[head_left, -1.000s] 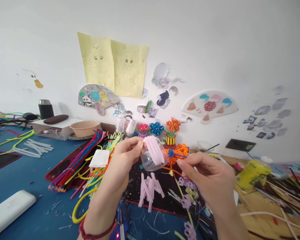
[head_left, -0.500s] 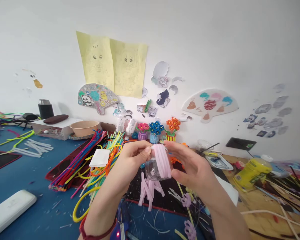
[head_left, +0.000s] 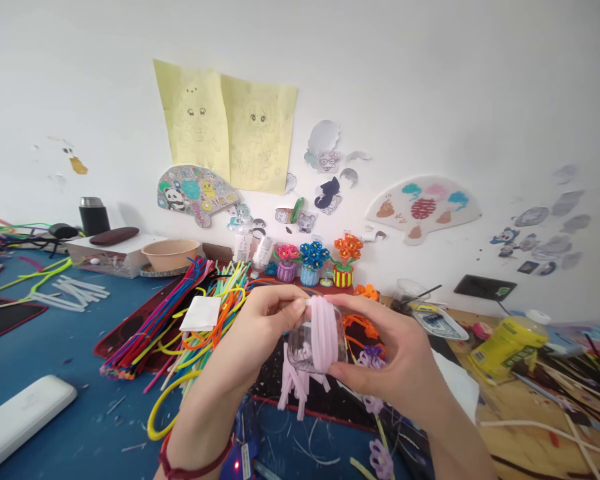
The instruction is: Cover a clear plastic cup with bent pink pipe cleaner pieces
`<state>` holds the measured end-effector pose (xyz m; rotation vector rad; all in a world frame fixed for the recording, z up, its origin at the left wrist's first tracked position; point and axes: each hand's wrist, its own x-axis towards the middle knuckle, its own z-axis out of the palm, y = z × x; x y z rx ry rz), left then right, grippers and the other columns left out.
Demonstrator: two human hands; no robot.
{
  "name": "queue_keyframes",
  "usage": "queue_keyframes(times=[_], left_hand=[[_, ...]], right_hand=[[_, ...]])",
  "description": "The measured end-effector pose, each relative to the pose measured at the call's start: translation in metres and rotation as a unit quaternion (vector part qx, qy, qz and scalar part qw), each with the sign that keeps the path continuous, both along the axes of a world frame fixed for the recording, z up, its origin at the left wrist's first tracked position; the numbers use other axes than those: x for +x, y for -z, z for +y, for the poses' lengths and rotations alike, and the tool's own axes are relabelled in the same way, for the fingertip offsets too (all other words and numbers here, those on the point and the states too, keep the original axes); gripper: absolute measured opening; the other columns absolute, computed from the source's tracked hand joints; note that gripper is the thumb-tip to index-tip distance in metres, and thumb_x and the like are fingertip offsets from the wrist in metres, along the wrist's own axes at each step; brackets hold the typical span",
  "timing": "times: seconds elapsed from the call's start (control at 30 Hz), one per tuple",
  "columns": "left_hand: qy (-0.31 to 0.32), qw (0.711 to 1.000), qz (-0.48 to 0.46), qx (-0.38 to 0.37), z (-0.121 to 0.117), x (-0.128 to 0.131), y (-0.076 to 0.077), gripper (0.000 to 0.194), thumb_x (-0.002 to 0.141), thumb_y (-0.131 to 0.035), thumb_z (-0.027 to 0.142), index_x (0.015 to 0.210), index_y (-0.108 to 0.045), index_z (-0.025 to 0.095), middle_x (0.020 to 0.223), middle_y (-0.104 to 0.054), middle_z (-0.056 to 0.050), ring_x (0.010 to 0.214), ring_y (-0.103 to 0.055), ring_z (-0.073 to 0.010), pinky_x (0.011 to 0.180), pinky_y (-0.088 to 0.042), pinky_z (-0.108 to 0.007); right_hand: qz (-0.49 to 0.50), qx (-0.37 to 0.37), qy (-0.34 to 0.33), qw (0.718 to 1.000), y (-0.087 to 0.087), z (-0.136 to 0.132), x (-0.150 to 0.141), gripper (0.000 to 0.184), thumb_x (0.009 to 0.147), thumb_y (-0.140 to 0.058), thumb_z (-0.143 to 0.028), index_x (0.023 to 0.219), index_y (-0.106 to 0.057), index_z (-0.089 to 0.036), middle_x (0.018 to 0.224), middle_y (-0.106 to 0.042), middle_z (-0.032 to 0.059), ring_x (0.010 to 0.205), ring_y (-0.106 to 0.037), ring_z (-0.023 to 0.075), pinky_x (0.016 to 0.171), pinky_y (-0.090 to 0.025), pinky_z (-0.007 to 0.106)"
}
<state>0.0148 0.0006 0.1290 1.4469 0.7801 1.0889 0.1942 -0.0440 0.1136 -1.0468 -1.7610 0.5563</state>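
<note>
Both my hands hold a small clear plastic cup [head_left: 305,347] above the table, with pale pink pipe-cleaner pieces [head_left: 325,333] stuck side by side on its wall. My left hand [head_left: 260,327] pinches the cup's upper left edge between thumb and fingers. My right hand [head_left: 390,353] wraps round the cup's right side, fingers closed against the pink pieces. A loose pile of short pink pieces [head_left: 293,383] lies on the black mat [head_left: 340,400] just below the cup.
A heap of long coloured pipe cleaners [head_left: 180,320] lies left of my hands. Small pipe-cleaner flower pots [head_left: 313,263] stand by the wall. A yellow bottle [head_left: 505,347] lies at the right, a white case [head_left: 20,417] at the lower left, a beige bowl [head_left: 170,253] behind.
My right hand left the blue and orange piece at the right and came in onto the cup's right side. The cup has sunk a little and turned.
</note>
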Motion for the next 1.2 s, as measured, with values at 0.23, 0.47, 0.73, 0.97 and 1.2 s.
queue_keyframes(times=[0.23,0.47,0.73,0.97,1.2], left_hand=[[0.030,0.999,0.004,0.017,-0.001,-0.002,0.000,0.021,0.074,-0.063,0.033,0.069,-0.061,0.013,0.064,-0.055,-0.001,0.061,-0.046,-0.0123,0.056,-0.032,-0.024],[0.045,0.991,0.057,0.114,0.002,-0.004,0.001,0.023,0.085,-0.054,0.032,0.074,-0.063,0.014,0.065,-0.052,0.000,0.060,-0.043,-0.0114,0.054,-0.031,-0.023],[0.050,0.972,0.124,0.193,0.001,-0.003,0.000,0.025,0.089,-0.047,0.028,0.073,-0.061,0.015,0.062,-0.046,0.002,0.057,-0.036,-0.0106,0.053,-0.028,-0.024],[0.037,0.978,0.103,0.178,0.002,-0.005,0.003,0.024,0.089,-0.048,0.029,0.076,-0.062,0.014,0.068,-0.053,-0.001,0.063,-0.045,-0.0121,0.058,-0.033,-0.024],[0.045,0.965,0.142,0.216,-0.001,-0.004,0.001,0.023,0.090,-0.047,0.025,0.075,-0.062,0.014,0.067,-0.052,0.001,0.062,-0.042,-0.0111,0.058,-0.033,-0.023]], right_hand=[[-0.025,0.042,-0.001,0.999,0.002,0.000,0.007,0.057,0.064,-0.082,-0.026,0.117,-0.061,-0.027,0.115,-0.066,0.0041,0.104,-0.062,0.0245,0.091,-0.049,0.037],[0.068,-0.020,-0.051,0.996,0.002,0.005,0.009,0.047,0.073,-0.074,-0.050,0.112,-0.064,-0.026,0.115,-0.065,0.0073,0.110,-0.059,0.0259,0.093,-0.048,0.038],[0.114,-0.025,0.002,0.993,0.007,0.012,-0.004,0.016,0.079,-0.070,-0.035,0.086,-0.065,-0.021,0.082,-0.066,0.0017,0.079,-0.063,0.0174,0.073,-0.053,0.029],[-0.004,-0.051,-0.032,0.998,0.004,-0.001,0.004,0.058,0.067,-0.082,-0.030,0.117,-0.053,-0.029,0.120,-0.059,0.0025,0.113,-0.055,0.0234,0.096,-0.044,0.036],[0.054,-0.033,-0.033,0.997,0.002,0.002,0.003,0.025,0.083,-0.066,-0.038,0.106,-0.062,-0.029,0.107,-0.064,0.0009,0.103,-0.058,0.0189,0.089,-0.045,0.029]])
